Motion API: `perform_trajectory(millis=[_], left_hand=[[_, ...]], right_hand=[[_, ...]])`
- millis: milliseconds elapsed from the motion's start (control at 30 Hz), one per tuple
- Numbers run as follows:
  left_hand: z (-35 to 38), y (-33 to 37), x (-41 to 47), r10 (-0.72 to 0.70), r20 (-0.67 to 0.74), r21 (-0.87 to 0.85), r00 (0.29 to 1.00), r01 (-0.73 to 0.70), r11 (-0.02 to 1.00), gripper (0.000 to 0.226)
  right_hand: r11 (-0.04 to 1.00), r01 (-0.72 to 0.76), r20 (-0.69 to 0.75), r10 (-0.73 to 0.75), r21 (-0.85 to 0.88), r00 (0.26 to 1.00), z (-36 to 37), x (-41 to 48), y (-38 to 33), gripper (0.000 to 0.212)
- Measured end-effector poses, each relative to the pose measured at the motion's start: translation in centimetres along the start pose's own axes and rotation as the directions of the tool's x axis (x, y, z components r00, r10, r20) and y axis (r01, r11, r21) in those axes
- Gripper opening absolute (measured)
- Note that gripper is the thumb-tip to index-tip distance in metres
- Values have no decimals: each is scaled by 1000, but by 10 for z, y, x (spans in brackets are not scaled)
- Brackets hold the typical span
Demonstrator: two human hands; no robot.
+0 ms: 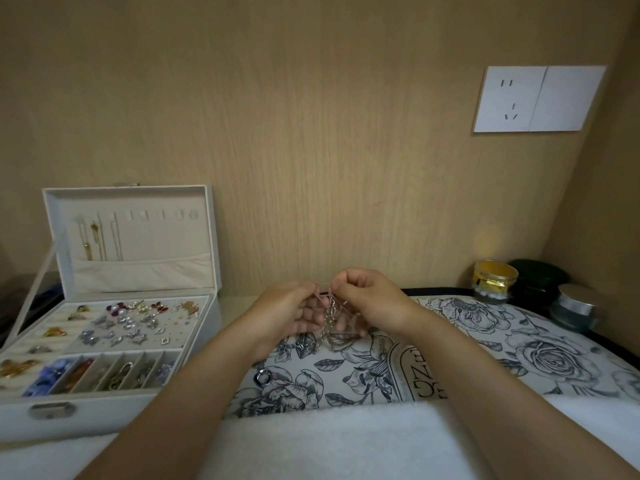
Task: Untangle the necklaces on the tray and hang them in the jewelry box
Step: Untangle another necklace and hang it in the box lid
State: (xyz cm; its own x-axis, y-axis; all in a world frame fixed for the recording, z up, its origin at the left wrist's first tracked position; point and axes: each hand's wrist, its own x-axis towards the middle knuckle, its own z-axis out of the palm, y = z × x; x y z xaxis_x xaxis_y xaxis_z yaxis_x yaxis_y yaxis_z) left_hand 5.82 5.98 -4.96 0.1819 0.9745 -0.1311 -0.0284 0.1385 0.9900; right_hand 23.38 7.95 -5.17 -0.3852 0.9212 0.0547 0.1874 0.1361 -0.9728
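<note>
Closest in there's a white towel (329,441) lying over the near edge of the flowery tray (519,348). Both forearms reach across it and the hands meet above the tray's far side. The left hand (291,310) has its fingers curled, pinching the necklaces (327,320) from the left. The right hand (367,299) is closed up tight, pinching the same tangle at the top, so neither one is spread at all. The silver chains hang pretty much straight down from the fingertips, long axis vertical, bottom end pooled on the tray. Off to the left the box (114,341) sits open, lid (138,237) upright, with a few gold chains (98,237) hanging inside. Jars (533,285) sit far right.
</note>
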Motion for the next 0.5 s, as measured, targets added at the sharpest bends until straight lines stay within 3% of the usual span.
perform_trajectory(millis=[200, 367, 500], left_hand=[[-7, -2, 2, -7, -38, 34, 999, 8, 999, 17], [-6, -1, 2, 73, -112, 384, 991, -25, 923, 21], [-13, -1, 0, 92, -65, 532, 994, -43, 846, 19]], right_hand=[[994, 43, -86, -52, -99, 995, -6, 5, 2, 17], [988, 37, -132, -57, -151, 990, -5, 7, 5, 17], [983, 22, -192, -57, -182, 980, -8, 7, 6, 19]])
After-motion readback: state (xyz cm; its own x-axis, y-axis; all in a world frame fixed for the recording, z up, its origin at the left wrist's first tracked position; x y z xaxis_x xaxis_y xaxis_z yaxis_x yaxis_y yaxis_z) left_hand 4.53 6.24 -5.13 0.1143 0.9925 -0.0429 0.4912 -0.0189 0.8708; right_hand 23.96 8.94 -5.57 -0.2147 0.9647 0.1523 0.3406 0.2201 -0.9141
